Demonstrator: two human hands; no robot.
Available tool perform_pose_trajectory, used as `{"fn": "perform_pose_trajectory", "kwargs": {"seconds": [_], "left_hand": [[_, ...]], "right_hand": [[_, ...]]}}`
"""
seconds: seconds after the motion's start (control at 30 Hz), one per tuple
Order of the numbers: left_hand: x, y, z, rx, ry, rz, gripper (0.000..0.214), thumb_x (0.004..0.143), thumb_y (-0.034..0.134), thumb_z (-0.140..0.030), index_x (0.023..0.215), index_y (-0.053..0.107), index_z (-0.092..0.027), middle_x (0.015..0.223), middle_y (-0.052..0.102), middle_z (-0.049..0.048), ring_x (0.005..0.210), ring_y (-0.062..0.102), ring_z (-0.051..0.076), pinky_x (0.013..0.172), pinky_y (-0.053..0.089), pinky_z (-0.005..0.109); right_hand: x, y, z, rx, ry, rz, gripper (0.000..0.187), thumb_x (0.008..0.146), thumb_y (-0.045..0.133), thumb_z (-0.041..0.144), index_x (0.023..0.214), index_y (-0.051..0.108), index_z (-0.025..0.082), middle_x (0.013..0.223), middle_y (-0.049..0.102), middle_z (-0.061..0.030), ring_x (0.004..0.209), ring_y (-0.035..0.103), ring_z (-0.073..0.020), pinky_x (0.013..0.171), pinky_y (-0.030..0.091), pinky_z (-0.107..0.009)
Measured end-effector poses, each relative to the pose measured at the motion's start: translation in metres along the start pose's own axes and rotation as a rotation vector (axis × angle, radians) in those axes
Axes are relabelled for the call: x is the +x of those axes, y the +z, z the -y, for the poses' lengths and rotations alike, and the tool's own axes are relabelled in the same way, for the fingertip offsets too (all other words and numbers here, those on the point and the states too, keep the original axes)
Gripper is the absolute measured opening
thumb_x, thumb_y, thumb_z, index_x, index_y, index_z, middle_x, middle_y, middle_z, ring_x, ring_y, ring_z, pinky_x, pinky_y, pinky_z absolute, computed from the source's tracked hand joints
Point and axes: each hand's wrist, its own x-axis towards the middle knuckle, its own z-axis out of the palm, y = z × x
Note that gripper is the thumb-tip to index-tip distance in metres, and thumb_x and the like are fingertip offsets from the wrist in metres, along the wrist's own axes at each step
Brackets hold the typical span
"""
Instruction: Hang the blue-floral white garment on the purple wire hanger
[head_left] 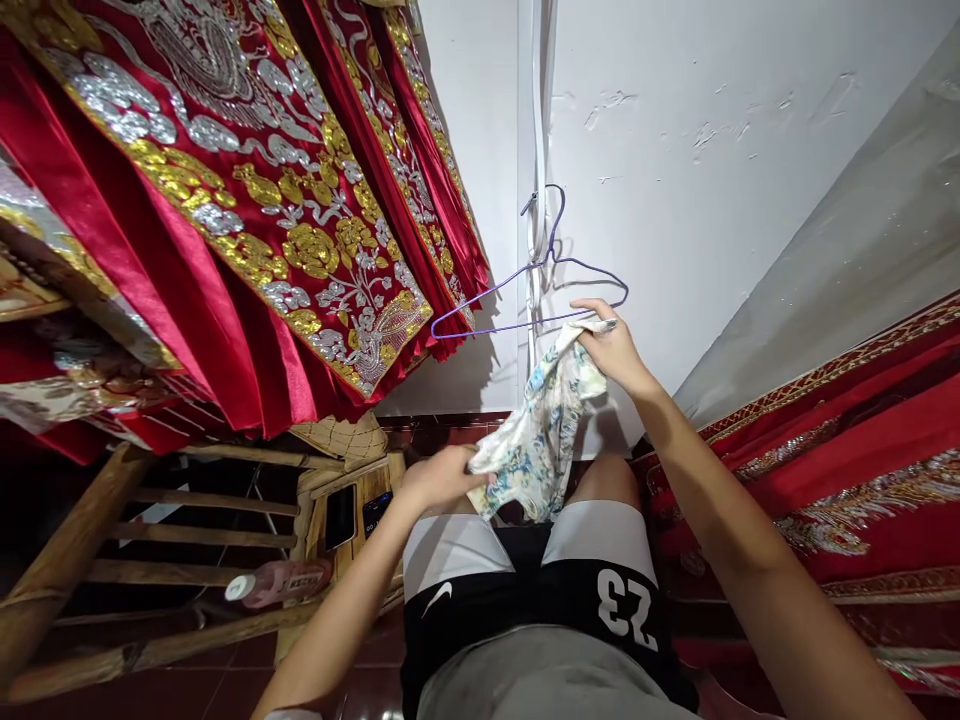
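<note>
A small white garment (536,450) with a blue, green and yellow floral print hangs between my hands, above my lap. My left hand (442,478) grips its lower left edge with thumb and fingers. Higher up, my right hand (609,345) pinches the garment's upper end. Just behind that hand, a purple clothes hanger (491,330) is suspended by its hook near a white pipe on the wall. The right end of the hanger's lower bar passes close to my right fingers; whether they touch it I cannot tell.
Red cloth (315,230) with gold and silver embroidery hangs at the left, and more red cloth (847,480) at the right. Beside my left arm are a bamboo chair (217,535), a bottle (281,582) and a phone (341,515) on a wooden surface. A white wall (660,150) stands ahead.
</note>
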Motion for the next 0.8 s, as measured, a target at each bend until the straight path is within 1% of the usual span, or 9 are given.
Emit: {"fn": "perform_pose_trajectory", "kwargs": {"seconds": [0.03,0.1,0.17,0.23,0.33,0.4,0.57,0.67,0.8], "left_hand": [[0.001,-0.01,-0.001,-0.012,0.016,-0.101,0.029,0.07,0.084,-0.049,0.066,0.072,-0.023,0.086,0.077,0.0092,0.086,0.069,0.032,0.087,0.053,0.037],[0.005,-0.027,-0.005,-0.069,0.058,-0.304,0.029,0.067,0.088,-0.048,0.063,0.072,-0.023,0.103,0.079,0.0123,0.106,0.066,0.038,0.102,0.049,0.042],[0.01,-0.039,-0.009,-0.133,0.071,-0.46,0.03,0.061,0.092,-0.046,0.06,0.071,-0.024,0.113,0.078,0.0131,0.127,0.057,0.043,0.117,0.039,0.048],[0.014,-0.049,-0.013,-0.15,0.08,-0.526,0.03,0.06,0.093,-0.044,0.06,0.071,-0.024,0.121,0.075,0.013,0.141,0.046,0.044,0.125,0.028,0.054],[0.018,-0.059,-0.024,-0.124,0.126,-0.55,0.025,0.068,0.089,-0.04,0.065,0.071,-0.023,0.137,0.069,0.0133,0.151,0.035,0.043,0.129,0.017,0.058],[0.019,-0.063,-0.037,-0.182,0.173,-0.559,0.022,0.072,0.087,-0.036,0.068,0.071,-0.022,0.144,0.064,0.0128,0.155,0.028,0.042,0.13,0.01,0.059],[0.029,-0.069,-0.09,-0.322,0.297,-0.632,0.016,0.082,0.079,-0.024,0.072,0.066,-0.021,0.151,0.06,0.0084,0.16,0.019,0.035,0.131,0.006,0.056],[0.047,-0.074,-0.124,-0.366,0.36,-0.667,0.017,0.083,0.075,-0.017,0.07,0.063,-0.019,0.142,0.065,0.0111,0.154,0.032,0.037,0.129,0.017,0.056],[0.075,-0.088,-0.147,-0.062,0.431,-0.549,0.004,0.087,0.068,-0.018,0.09,0.07,-0.017,0.116,0.074,0.0113,0.117,0.065,0.03,0.114,0.041,0.049]], "right_hand": [[0.008,0.004,-0.01,0.027,0.063,0.024,0.038,0.078,0.061,0.028,0.115,0.063,0.021,0.102,0.067,-0.0051,0.08,0.056,-0.0183,0.075,0.045,-0.03],[0.021,0.012,-0.029,0.074,0.202,0.075,0.035,0.083,0.059,0.036,0.114,0.063,0.021,0.096,0.067,-0.0049,0.08,0.057,-0.0189,0.073,0.046,-0.03],[0.027,0.018,-0.044,0.09,0.292,0.071,0.027,0.084,0.058,0.044,0.097,0.062,0.021,0.08,0.063,-0.0025,0.074,0.054,-0.0184,0.068,0.045,-0.029],[0.027,0.018,-0.053,0.066,0.305,0.008,0.026,0.081,0.062,0.047,0.081,0.055,0.022,0.067,0.055,0.0006,0.067,0.048,-0.0169,0.064,0.042,-0.029],[0.016,0.003,-0.053,0.028,0.223,-0.072,0.028,0.076,0.067,0.044,0.071,0.048,0.024,0.062,0.047,0.0028,0.065,0.042,-0.0153,0.061,0.038,-0.029],[0.006,-0.011,-0.046,0.0,0.157,-0.07,0.027,0.074,0.068,0.041,0.069,0.048,0.023,0.062,0.046,0.0025,0.066,0.042,-0.0149,0.06,0.037,-0.028],[-0.016,-0.033,-0.018,-0.077,0.159,-0.088,0.027,0.072,0.065,0.036,0.061,0.045,0.023,0.059,0.042,0.0034,0.061,0.038,-0.0127,0.054,0.03,-0.026],[-0.029,-0.029,-0.003,-0.062,0.195,-0.085,0.028,0.073,0.065,0.033,0.059,0.044,0.022,0.058,0.041,0.0037,0.059,0.037,-0.0117,0.053,0.03,-0.026],[-0.048,-0.023,0.011,-0.028,0.155,-0.019,0.019,0.081,0.062,0.033,0.069,0.054,0.021,0.063,0.05,0.001,0.06,0.046,-0.0142,0.055,0.036,-0.027]]}}
